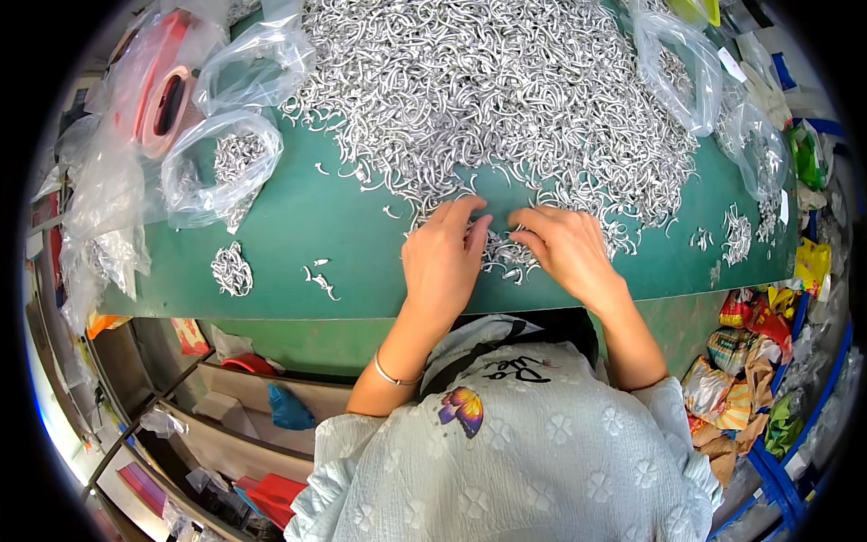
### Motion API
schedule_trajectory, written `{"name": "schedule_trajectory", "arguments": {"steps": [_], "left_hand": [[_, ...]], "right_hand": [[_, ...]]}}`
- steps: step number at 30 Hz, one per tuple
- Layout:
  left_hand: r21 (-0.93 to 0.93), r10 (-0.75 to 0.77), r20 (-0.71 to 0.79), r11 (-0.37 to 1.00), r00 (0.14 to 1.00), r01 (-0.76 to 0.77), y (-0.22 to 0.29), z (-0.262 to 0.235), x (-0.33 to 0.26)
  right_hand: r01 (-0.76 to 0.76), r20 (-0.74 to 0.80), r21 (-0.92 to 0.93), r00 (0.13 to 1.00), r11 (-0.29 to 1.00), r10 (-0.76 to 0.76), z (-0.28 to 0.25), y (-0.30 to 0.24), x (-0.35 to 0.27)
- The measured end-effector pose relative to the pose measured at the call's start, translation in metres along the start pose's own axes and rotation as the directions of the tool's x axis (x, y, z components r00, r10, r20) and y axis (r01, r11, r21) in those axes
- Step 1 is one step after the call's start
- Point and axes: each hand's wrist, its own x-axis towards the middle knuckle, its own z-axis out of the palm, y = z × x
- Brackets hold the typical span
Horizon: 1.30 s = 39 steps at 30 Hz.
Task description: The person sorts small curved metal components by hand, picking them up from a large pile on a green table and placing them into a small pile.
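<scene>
A large heap of small, curved silver metal pieces (488, 81) covers the far middle of the green tabletop. At the heap's near edge is my left hand (442, 257), its fingers bent and the thumb apart from the index finger. Facing it across a narrow gap, my right hand (571, 251) also has bent fingers, with thumb and index fingertip slightly apart. A small cluster of loose pieces (508, 257) lies between the two hands, close to the fingertips. Nothing shows gripped in either hand, though some fingertips are partly hidden.
An open clear plastic bag (185, 203) with silver pieces stands at the left. A small pile (232, 270) lies nearer the table edge, another pile (736, 235) at the right. Clear bags (691, 77) flank the heap. Colourful packages (722, 393) sit beyond the table's right side.
</scene>
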Motion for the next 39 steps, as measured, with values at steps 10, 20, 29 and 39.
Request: {"name": "schedule_trajectory", "arguments": {"steps": [10, 20, 29, 39], "left_hand": [[-0.118, -0.100, -0.041, 0.988, 0.994, 0.095, -0.002, -0.002, -0.012], [0.025, 0.016, 0.065, 1.000, 0.998, -0.017, 0.006, 0.010, -0.005], [0.103, -0.068, 0.102, 0.993, 0.993, 0.057, 0.002, -0.011, -0.007], [0.120, 0.193, 0.252, 0.966, 0.948, -0.228, 0.018, 0.028, -0.020]], "right_hand": [[-0.041, 0.107, 0.933, 0.980, -0.357, 0.168, -0.030, 0.040, -0.015], [-0.253, -0.066, 0.203, 0.960, 0.946, 0.271, -0.009, 0.011, -0.011], [-0.009, -0.279, 0.086, 0.960, 0.996, 0.033, -0.018, 0.032, -0.036], [-0.177, -0.270, 0.037, 0.946, 0.984, 0.180, -0.015, 0.024, -0.042]]}}
